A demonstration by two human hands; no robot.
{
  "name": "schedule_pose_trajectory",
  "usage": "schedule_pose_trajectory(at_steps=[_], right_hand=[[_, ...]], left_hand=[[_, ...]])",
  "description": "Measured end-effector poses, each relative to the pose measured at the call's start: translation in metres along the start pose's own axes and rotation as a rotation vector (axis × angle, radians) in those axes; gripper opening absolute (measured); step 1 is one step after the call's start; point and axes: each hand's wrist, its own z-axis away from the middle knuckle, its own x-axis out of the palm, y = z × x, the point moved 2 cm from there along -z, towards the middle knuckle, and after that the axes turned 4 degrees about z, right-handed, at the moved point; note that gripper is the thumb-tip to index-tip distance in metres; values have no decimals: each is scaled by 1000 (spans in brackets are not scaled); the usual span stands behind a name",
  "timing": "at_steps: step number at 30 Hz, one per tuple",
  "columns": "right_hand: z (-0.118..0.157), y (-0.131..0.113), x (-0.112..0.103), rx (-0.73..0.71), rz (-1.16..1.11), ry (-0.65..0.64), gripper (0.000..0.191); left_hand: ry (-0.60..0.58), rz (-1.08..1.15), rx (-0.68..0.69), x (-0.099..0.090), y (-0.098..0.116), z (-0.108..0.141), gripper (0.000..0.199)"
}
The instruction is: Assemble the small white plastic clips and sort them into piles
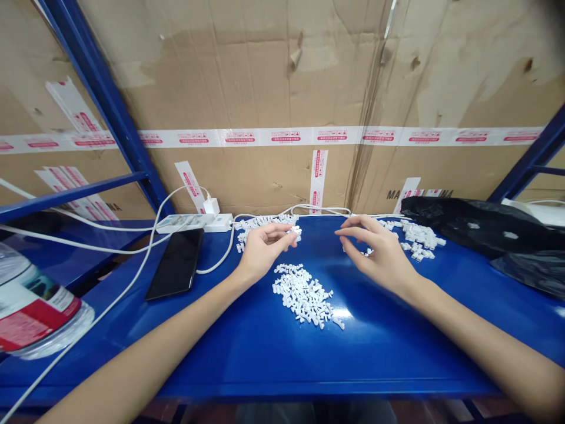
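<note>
My left hand [267, 247] holds a small white plastic piece [296, 233] between thumb and fingers, above the blue table. To its right, my right hand [375, 247] hovers with thumb and fingers apart and nothing visible between them. A pile of small white parts [304, 295] lies on the table between and in front of my hands. Behind my left hand is a second group of white pieces [260, 221], partly covered by the fingers. More white pieces [421, 237] lie beyond my right hand, some hidden by it.
At the left are a black phone [175, 264], a white power strip [185, 222] with a charger and loose cables, and a large plastic bottle [35, 300]. A black plastic bag [477, 229] lies at the right. Cardboard [247, 76] stands behind the blue table [247, 353].
</note>
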Motion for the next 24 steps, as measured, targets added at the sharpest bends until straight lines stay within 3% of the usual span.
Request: schedule_pose_trajectory(at_steps=[6,10,17,20,24], right_hand=[[17,39,19,183,273,-192,22],[24,49,26,265,327,-285,25],[19,43,24,276,222,-360,19],[13,33,20,223,140,-366,19],[8,14,18,93,-28,-345,20]], left_hand=[[94,-771,352,-11,3,-3,15],[133,-1047,374,-17,4,-5,15],[145,-1191,201,-26,-6,-7,20],[162,-1158,273,-23,-1,-5,26],[-17,-911,429,-10,3,-1,22]])
